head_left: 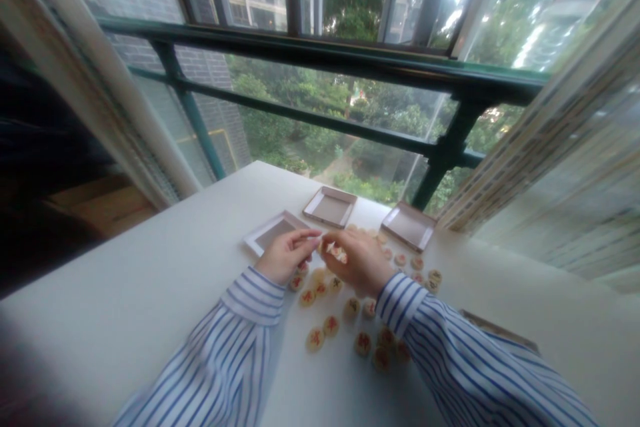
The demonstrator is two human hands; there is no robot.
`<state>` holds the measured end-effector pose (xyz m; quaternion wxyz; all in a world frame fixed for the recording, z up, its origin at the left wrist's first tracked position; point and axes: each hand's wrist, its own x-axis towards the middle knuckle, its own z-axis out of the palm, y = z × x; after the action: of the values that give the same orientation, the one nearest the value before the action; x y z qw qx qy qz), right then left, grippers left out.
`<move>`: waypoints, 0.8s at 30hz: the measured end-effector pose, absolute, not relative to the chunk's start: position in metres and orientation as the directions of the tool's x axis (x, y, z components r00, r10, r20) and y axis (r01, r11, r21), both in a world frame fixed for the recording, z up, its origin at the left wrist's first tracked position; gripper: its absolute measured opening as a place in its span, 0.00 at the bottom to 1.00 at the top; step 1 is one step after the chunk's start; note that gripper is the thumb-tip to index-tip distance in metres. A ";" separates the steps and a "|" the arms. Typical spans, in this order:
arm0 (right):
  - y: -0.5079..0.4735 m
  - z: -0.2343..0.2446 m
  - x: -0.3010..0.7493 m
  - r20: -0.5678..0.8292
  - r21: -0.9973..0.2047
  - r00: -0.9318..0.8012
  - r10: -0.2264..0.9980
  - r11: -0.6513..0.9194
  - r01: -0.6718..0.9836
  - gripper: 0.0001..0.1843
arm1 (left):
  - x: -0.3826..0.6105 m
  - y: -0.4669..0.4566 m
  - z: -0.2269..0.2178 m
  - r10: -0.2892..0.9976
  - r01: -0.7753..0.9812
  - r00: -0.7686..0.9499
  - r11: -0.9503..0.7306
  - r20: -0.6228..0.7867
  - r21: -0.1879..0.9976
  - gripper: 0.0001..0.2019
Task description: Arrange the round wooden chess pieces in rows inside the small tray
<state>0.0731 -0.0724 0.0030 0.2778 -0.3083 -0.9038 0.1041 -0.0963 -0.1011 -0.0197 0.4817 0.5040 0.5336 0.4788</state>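
Observation:
Round wooden Chinese chess pieces [363, 343] with red or dark characters lie scattered over the white table around and below my hands. My left hand [285, 255] is closed, thumb against the fingers, beside a shallow open box [255, 245]. My right hand [363, 260] is curled over the pieces, its thumb and fingers bent toward each other. The fingertips of both hands nearly meet. Something pale shows at the right fingertips, too blurred to name. Several pieces show through the gap in my right hand, and others are partly hidden behind it.
Two more shallow trays, a tray [330, 207] and another tray [409, 225], lie at the table's far edge. A flat dark-edged item [500, 330] is partly behind my right sleeve. Beyond the white table [165, 280] stand a green railing [300, 57] and windows.

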 end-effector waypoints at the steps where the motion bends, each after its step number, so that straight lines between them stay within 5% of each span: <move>1: -0.073 0.002 0.072 0.447 -0.353 -0.649 0.615 0.788 0.504 0.09 | -0.097 -0.101 -0.020 0.999 0.078 -0.026 0.033 -0.031 0.996 0.27; 5: -0.071 -0.002 0.069 0.432 -0.322 -0.662 0.612 0.791 0.520 0.09 | -0.100 -0.097 -0.022 0.989 0.124 -0.148 -0.006 0.024 0.992 0.25; 10: -0.065 -0.009 0.064 0.316 -0.197 -0.712 0.627 0.777 0.598 0.11 | -0.111 -0.092 -0.034 0.863 0.406 -0.400 -0.134 0.308 0.904 0.20; 14: -0.062 -0.013 0.058 0.200 -0.078 -0.746 0.635 0.770 0.634 0.12 | -0.117 -0.092 -0.042 0.820 0.609 -0.403 -0.091 0.406 0.788 0.17; 24: -0.066 -0.011 0.043 0.070 0.015 -0.738 0.671 0.739 0.674 0.15 | -0.115 -0.093 -0.040 0.799 0.748 -0.345 -0.084 0.493 0.658 0.14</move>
<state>0.0432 -0.0656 -0.0111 0.0300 -0.3608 -0.9319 -0.0196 -0.1149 -0.0933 -0.0396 0.0274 0.5718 0.6763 0.4635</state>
